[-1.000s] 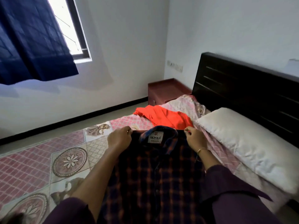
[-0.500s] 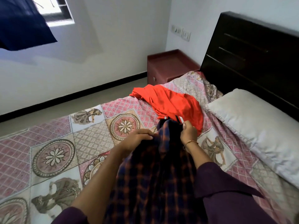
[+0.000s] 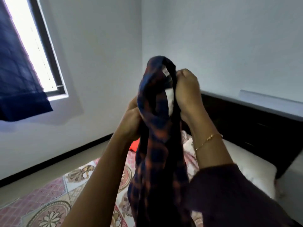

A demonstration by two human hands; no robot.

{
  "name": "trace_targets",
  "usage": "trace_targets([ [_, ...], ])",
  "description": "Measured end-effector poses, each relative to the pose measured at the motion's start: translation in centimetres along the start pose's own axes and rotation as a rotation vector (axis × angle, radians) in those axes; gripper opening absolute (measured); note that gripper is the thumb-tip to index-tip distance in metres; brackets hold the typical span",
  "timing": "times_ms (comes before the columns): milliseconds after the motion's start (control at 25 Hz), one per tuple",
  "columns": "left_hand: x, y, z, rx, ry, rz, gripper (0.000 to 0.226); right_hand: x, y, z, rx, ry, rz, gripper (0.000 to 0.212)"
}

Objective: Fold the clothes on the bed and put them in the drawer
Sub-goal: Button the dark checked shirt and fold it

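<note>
Both hands hold the plaid shirt (image 3: 157, 128) up in the air above the bed (image 3: 54, 199), its collar bunched at the top and the rest hanging down between the forearms. The left hand (image 3: 131, 118) has its fingers closed on the shirt's left side, and the right hand (image 3: 186, 90) pinches the collar edge. An orange garment (image 3: 134, 146) lies on the bed behind, mostly hidden, with a pillow (image 3: 255, 171) by the headboard (image 3: 255, 125).

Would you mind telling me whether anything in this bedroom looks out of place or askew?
Only the curtain: it swings out from the window at a slant rather than hanging straight. The plaid shirt, bunched and lifted in both hands, fits mid-fold; nothing looks damaged.
</note>
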State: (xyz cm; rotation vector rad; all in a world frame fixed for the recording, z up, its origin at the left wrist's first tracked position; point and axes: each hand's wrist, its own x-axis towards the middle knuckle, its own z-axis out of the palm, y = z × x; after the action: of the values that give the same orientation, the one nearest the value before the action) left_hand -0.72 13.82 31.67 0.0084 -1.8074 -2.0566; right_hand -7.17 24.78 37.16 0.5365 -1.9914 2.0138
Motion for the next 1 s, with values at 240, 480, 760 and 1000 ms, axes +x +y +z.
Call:
trace_targets([
  [240,0.4,6.3,1.5,0.453,-0.103,0.273,0.029,-0.4,-6.9,-1.6,0.012,-0.410,0.197,0.029],
  [480,-0.3,8.0,3.4,0.852,0.083,0.423,0.022,-1.2,-7.1,-2.7,0.054,-0.188,0.238,0.021],
  [760,2.4,13.5,4.8,0.890,0.399,0.355,0.030,-2.2,-6.3,-2.1,-0.218,-0.118,-0.342,0.012],
  [1000,1.8,14.7,3.6,0.639,0.095,0.370,0.025,-0.4,-7.5,-1.2,-0.003,-0.310,-0.155,0.048],
])
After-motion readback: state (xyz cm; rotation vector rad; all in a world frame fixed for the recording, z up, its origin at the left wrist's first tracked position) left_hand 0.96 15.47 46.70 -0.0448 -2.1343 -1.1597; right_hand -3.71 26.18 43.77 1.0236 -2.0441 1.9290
